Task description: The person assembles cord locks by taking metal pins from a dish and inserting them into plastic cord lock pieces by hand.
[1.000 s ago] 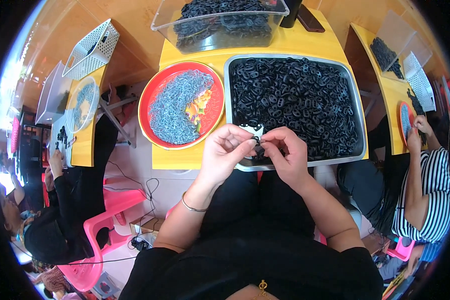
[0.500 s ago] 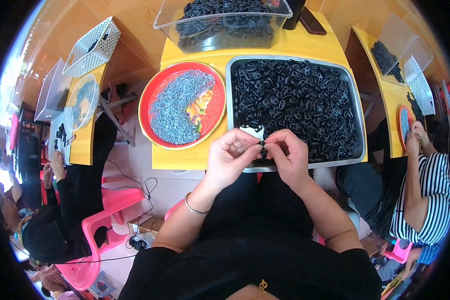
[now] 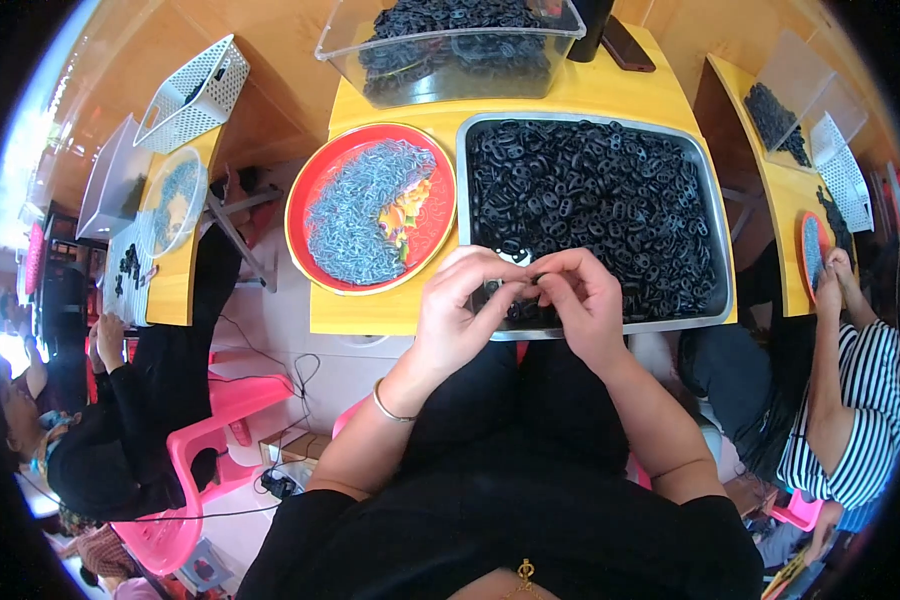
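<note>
My left hand (image 3: 467,303) and my right hand (image 3: 584,303) meet over the near edge of a metal tray (image 3: 660,326). Thumbs and forefingers of both pinch a small black plastic piece (image 3: 532,281), mostly hidden by the fingertips. Many loose black two-holed pieces, like cord locks (image 3: 600,205), fill the tray. To its left lies a round red tray (image 3: 436,222) with a heap of tiny silvery metal pieces (image 3: 345,235) that look like springs. A white object (image 3: 513,256) shows partly behind my fingers.
Behind the trays, a clear plastic bin (image 3: 450,92) holds more black pieces, beside a dark phone (image 3: 628,46) on the yellow table (image 3: 370,318). Co-workers sit at tables (image 3: 178,290) on both sides. A pink chair (image 3: 192,470) and cables stand left.
My fingertips have shifted slightly and now cover more of the black piece. The view has moved a little. The left co-worker's hands have drawn together, away from the pieces on their table.
</note>
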Demonstrator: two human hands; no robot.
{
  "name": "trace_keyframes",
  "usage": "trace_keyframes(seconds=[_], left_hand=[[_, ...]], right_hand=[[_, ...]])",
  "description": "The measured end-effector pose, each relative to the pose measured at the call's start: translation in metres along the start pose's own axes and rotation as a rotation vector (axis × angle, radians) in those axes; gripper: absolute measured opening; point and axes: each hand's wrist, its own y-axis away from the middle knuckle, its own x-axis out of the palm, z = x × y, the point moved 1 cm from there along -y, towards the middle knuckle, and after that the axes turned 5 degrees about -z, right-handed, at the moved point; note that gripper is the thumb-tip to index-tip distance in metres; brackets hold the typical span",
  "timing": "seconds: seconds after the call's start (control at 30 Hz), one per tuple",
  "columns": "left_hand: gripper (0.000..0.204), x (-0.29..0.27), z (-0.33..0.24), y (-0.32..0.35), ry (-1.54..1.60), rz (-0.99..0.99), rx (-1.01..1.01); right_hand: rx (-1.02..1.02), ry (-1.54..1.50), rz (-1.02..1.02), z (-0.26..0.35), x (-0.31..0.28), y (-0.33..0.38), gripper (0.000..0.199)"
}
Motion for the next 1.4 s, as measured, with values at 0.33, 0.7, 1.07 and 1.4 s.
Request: trace_keyframes(seconds=[0.33, 0.7, 1.07, 1.4], left_hand=[[0.008, 0.011, 0.003, -0.001, -0.868, 0.353, 0.224], [0.010, 0.011, 0.007, -0.004, -0.795, 0.359, 0.140], [0.015, 0.001, 0.006, 0.008, 0.514, -0.038, -0.389], [0.020, -0.009, 0.016, 0.008, 0.651, 0.034, -0.542]], right_hand=[[-0.012, -0.116, -0.147, -0.005, -0.005, -0.004, 0.012], [0.006, -0.119, -0.104, -0.005, -0.003, -0.003, 0.011], [-0.027, -0.066, -0.067, -0.010, -0.005, -0.004, 0.014], [0.000, 0.006, -0.079, -0.004, -0.004, -0.004, 0.019]])
